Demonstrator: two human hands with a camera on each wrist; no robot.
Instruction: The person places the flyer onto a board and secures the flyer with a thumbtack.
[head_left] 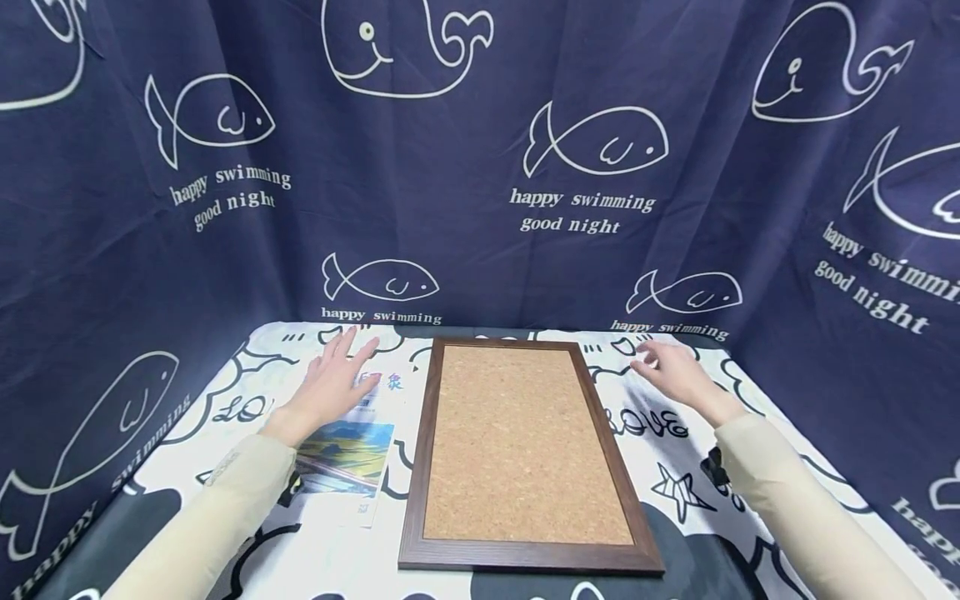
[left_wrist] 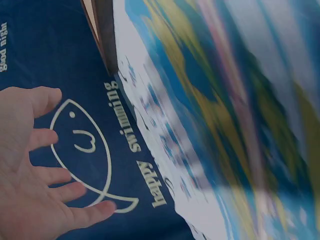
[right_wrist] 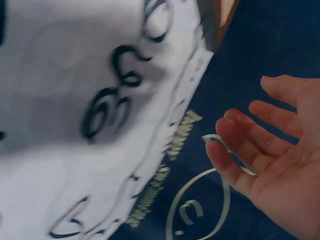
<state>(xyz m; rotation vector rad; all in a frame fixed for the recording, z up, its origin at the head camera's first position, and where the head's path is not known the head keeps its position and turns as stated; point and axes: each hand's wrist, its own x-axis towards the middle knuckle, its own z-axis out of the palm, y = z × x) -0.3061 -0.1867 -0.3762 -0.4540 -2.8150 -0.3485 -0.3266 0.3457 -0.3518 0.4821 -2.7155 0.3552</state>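
Note:
A cork board (head_left: 525, 450) in a dark brown wooden frame lies flat on the table in the middle of the head view. To its left is a printed sheet (head_left: 352, 458) with a colourful landscape picture and characters at its top; my forearm and hand cover part of it. My left hand (head_left: 330, 383) hovers over that sheet, fingers spread, holding nothing. On the other side my right hand (head_left: 675, 375) is held above the tablecloth, its fingers loosely bent with nothing in them. In the wrist views, both the left hand (left_wrist: 40, 165) and the right hand (right_wrist: 270, 145) show bare palms.
A white cloth (head_left: 652, 450) with black doodles and lettering covers the table. Dark blue curtains (head_left: 465, 183) with white fish and whale drawings hang behind and at both sides, meeting the table's back edge.

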